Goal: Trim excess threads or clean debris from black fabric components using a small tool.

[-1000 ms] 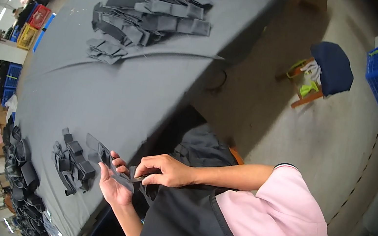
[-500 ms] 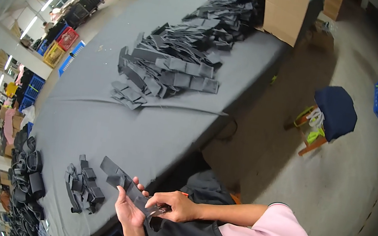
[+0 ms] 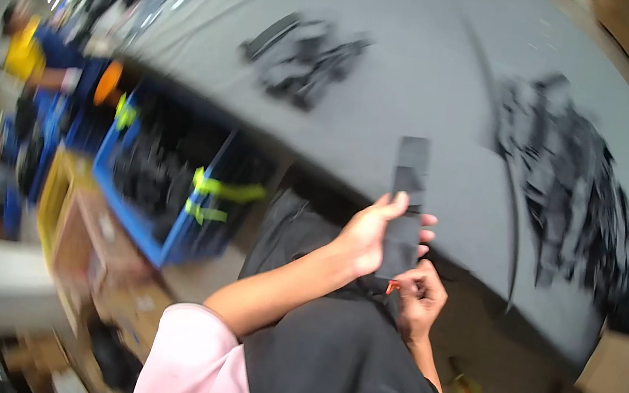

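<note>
Where fingers (image 3: pixel 427 236) grip, flat fabric (image 3: pixel 404 235) (grey) protrudes.

- Readable text: none; labels, numbers, signs likewise.
- Dark strip (image 3: pixel 404 231) in left hand (image 3: pixel 367 236): nothing legible on it.
- Blue crate (image 3: pixel 174 238): nothing legible, frame smeared.
- Cardboard box (image 3: pixel 620 370), right side: no print I can make out.

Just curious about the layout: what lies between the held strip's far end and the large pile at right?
In the head view, grey cloth and a long dark crease lie between the strip and the large pile; blur hides anything tiny.
</note>
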The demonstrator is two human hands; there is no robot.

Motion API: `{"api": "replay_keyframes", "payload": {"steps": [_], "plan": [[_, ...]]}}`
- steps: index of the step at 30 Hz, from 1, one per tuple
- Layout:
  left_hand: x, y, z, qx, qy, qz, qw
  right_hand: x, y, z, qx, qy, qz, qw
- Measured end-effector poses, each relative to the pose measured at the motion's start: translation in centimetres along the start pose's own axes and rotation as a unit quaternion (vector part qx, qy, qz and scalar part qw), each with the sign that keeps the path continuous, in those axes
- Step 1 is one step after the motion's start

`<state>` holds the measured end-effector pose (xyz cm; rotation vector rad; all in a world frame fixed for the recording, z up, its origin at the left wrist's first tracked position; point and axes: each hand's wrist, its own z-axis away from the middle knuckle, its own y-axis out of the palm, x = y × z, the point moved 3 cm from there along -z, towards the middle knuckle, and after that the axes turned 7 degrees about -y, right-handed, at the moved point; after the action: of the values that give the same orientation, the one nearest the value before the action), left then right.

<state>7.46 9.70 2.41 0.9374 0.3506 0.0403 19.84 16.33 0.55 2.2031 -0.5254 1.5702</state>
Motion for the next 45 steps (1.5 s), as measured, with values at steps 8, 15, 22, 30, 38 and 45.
{"api": "replay_keyframes", "payload": {"steps": [8,15,22,30,38,45], "plan": [[2.1,-5.0,5.1,-0.029,0.122,0.089,0.988,-2.0,2.3,2.0,0.131,0.116,-0.129,0.976],[1.2,-6.9,7.8,0.018,0.16,0.095,0.982,-0.6,5.9,4.7,0.053,0.124,-0.149,0.98],[0.1,-8.9,9.9,0.076,0.149,0.078,0.983,0.8,9.2,6.5,0.042,0.131,-0.1,0.985],[-1.5,-11.9,13.3,0.072,0.183,0.128,0.972,1.9,13.6,6.8,0.072,0.157,-0.055,0.983],[-3.6,-11.7,11.7,0.129,0.189,0.149,0.962,2.5,13.8,7.9,0.096,0.11,-0.023,0.989],[0.3,-10.0,9.2,0.15,0.094,0.111,0.978,2.6,10.8,8.4,-0.049,0.086,0.02,0.995]]}}
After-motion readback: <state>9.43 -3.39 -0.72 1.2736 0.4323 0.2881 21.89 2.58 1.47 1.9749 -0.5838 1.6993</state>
